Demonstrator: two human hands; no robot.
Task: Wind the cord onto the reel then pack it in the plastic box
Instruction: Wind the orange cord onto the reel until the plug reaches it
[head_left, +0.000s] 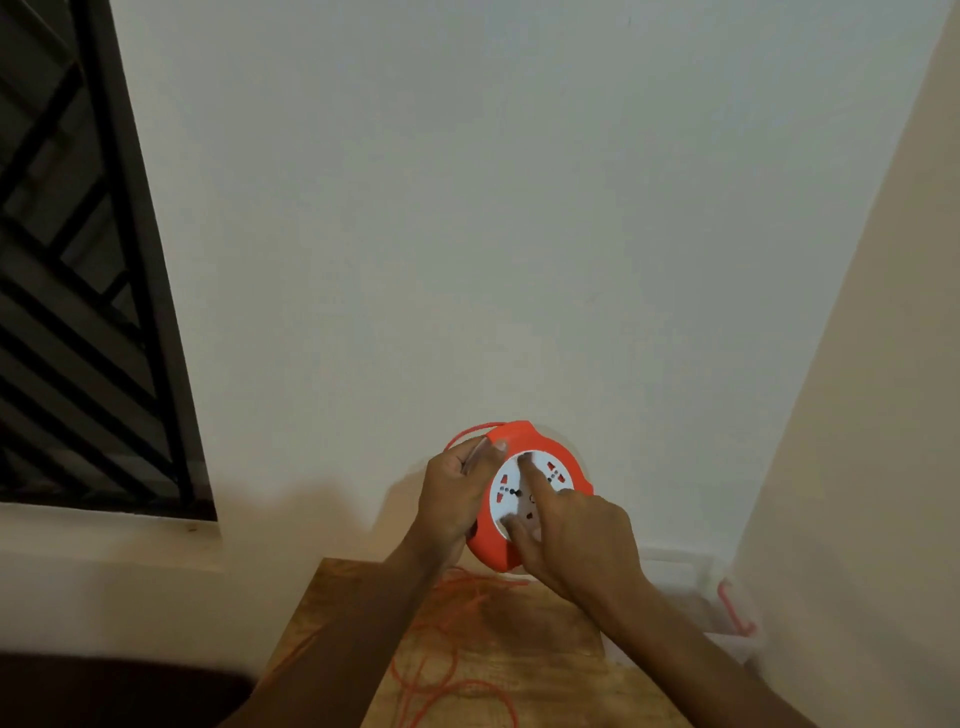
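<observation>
An orange cord reel (519, 439) with a white socket face is held up above the wooden table (545, 670), tilted toward me. My left hand (457, 499) grips its left rim, thumb over the top edge. My right hand (576, 530) lies on the white face, forefinger stretched across it and thumb at the lower edge. A loop of orange cord (447, 649) arcs over the reel's top left, and the loose remainder lies in tangled coils on the table. The clear plastic box (691, 571) with a red latch stands at the table's right, partly hidden by my right forearm.
A white wall rises straight ahead, with a beige wall closing in on the right. A dark window grille (78, 312) fills the left side. A dark surface lies at the bottom left, beside the table's left edge.
</observation>
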